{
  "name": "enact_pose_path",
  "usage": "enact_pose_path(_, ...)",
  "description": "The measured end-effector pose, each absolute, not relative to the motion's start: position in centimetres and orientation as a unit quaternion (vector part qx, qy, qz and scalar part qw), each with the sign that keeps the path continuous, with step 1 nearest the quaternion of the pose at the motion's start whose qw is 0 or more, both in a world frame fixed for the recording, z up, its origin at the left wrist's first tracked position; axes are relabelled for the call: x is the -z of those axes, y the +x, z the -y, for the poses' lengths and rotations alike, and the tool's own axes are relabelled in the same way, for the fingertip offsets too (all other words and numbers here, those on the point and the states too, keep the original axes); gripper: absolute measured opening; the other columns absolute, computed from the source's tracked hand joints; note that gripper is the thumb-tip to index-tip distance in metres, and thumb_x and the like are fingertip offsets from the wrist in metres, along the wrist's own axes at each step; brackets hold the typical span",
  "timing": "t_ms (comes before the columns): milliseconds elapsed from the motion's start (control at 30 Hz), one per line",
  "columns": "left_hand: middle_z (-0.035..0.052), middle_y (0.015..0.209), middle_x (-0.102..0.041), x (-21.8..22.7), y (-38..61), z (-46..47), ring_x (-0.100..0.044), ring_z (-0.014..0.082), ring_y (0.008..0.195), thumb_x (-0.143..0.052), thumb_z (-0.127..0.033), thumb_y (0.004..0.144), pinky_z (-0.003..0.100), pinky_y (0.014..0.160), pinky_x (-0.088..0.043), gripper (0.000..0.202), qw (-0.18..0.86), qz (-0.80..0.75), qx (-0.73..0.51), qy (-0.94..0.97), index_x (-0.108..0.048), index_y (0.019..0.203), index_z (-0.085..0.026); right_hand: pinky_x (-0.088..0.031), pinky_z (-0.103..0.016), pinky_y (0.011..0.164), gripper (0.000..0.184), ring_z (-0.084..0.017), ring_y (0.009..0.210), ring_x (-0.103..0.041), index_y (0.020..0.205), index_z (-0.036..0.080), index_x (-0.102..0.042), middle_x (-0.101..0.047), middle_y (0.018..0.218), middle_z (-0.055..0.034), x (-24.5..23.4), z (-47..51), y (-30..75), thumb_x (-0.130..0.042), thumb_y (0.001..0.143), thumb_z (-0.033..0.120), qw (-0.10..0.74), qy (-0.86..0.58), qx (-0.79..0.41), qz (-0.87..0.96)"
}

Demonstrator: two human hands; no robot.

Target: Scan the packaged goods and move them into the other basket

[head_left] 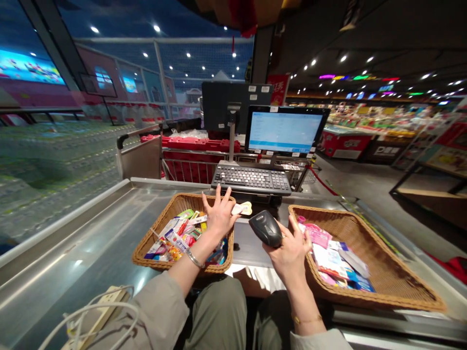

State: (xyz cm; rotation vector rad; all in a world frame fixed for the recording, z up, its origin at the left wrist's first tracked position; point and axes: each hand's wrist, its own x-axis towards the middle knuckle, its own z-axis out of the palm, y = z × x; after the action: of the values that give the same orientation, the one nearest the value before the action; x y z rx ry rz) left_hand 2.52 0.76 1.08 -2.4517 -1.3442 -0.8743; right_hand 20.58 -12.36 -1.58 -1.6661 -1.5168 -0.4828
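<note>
My right hand (290, 253) grips a black barcode scanner (266, 227), its head turned up and to the left. My left hand (220, 216) reaches over the right side of the left wicker basket (138, 253), several fingers stretched toward the keyboard. At its thumb side it holds a small white and pale-yellow flat item (242, 209), whose kind I cannot make out, close to the scanner's head. Colourful small packets (178, 240) fill the left basket. The right wicker basket (401, 272) holds a pink packet (317, 236), white boxes and blue packs on its near-left side.
A black keyboard (251, 178) stands beyond my hands, below a lit monitor (284, 129) and a dark screen back (237, 104). Metal counter (105, 243) surrounds the baskets. White cables lie over a power strip (102, 311) at the lower left. A cart (197, 167) stands behind.
</note>
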Motion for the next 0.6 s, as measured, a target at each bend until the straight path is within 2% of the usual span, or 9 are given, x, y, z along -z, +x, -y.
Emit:
enact_pose_path(300, 0.0066, 0.157, -0.042, -1.6, 3.6, -0.2, -0.015, 0.0403, 0.152, -0.07, -0.038, 0.085, 0.078, 0.113, 0.012, 0.027, 0.095, 0.446, 0.296, -0.839, -0.069, 0.11, -0.026, -0.019, -0.06, 0.111, 0.027, -0.034, 0.135, -0.045, 0.102, 0.023, -0.07, -0.069, 0.126, -0.0094, 1.4, 13.2, 22.0, -0.061, 0.08, 0.033, 0.439, -0.678, 0.197, 0.556)
enact_pose_path(600, 0.0078, 0.155, -0.045, -2.2, 5.2, 0.7, -0.019, 0.0403, 0.151, -0.072, -0.036, 0.084, 0.08, 0.113, 0.006, 0.027, 0.102, 0.433, 0.305, -0.842, -0.071, 0.109, -0.026, -0.021, -0.061, 0.109, 0.03, -0.035, 0.131, -0.049, 0.102, 0.021, -0.07, -0.071, 0.117, -0.0128, 2.1, 13.9, 23.6, -0.059, 0.082, 0.04, 0.456, -0.683, 0.226, 0.523)
